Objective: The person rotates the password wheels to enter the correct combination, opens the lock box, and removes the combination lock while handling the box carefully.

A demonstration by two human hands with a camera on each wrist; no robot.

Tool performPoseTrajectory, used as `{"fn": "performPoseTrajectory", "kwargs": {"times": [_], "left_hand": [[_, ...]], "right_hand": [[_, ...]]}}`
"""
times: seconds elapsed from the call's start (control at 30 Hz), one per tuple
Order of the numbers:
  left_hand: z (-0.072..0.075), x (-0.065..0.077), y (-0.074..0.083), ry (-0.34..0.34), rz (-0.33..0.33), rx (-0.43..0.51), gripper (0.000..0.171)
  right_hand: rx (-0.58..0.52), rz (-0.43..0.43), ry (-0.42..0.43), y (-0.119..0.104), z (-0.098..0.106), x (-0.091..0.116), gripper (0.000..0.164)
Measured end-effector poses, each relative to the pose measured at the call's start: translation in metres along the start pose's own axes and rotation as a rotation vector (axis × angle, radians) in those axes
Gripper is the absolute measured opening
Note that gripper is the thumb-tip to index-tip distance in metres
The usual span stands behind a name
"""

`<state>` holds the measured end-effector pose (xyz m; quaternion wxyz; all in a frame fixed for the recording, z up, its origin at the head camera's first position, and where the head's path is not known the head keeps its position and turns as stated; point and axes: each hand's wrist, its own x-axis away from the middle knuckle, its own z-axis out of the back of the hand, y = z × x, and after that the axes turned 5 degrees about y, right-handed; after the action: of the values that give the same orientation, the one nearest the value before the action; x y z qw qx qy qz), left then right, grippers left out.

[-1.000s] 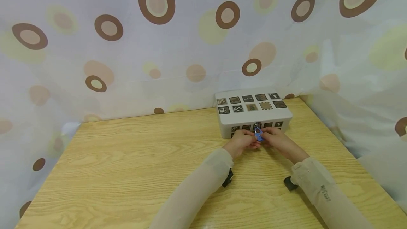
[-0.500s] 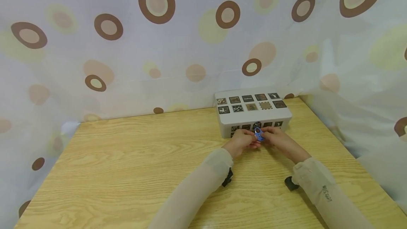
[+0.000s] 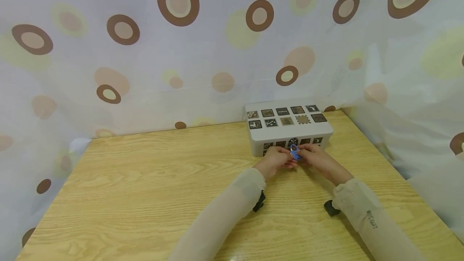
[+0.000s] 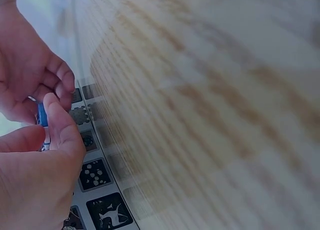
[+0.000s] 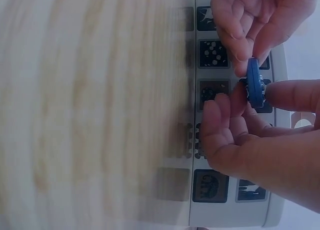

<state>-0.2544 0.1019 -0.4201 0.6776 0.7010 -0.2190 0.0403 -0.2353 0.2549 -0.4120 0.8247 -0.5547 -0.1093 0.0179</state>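
A small blue padlock is at the metal latch on the front of a white box printed with dark picture squares. My left hand pinches the lock's left edge between thumb and forefinger. From the other side, my right hand holds it; in the right wrist view the thumb presses the face of the padlock, where small metal parts stick out, with the fingers curled behind. The left wrist view shows only a sliver of the blue padlock between both hands, the rest hidden.
The box stands at the back right of a wood-grain table. Behind and to the right hangs a white curtain with brown and yellow circles. Black straps are at both wrists, below pale sleeves.
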Motion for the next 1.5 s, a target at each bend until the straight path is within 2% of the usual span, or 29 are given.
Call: {"fn": "performPoseTrajectory", "kwargs": {"times": [0.17, 0.57, 0.93, 1.17, 1.5], "left_hand": [[0.0, 0.001, 0.001, 0.004, -0.001, 0.0, 0.006], [0.0, 0.0, 0.0, 0.003, 0.009, 0.001, 0.007], [0.0, 0.0, 0.0, 0.013, 0.002, -0.001, 0.006], [-0.001, 0.001, -0.001, 0.015, 0.004, -0.004, 0.004], [-0.002, -0.003, -0.002, 0.019, 0.013, 0.009, 0.006]], "right_hand": [[-0.029, -0.033, 0.008, -0.002, -0.001, 0.0, 0.046], [-0.042, 0.025, 0.006, 0.002, 0.0, 0.001, 0.043], [-0.055, 0.024, -0.005, 0.004, 0.003, 0.001, 0.047], [-0.065, 0.053, 0.005, 0.009, 0.007, 0.004, 0.045], [-0.058, 0.049, 0.006, 0.005, 0.007, 0.005, 0.044]]}}
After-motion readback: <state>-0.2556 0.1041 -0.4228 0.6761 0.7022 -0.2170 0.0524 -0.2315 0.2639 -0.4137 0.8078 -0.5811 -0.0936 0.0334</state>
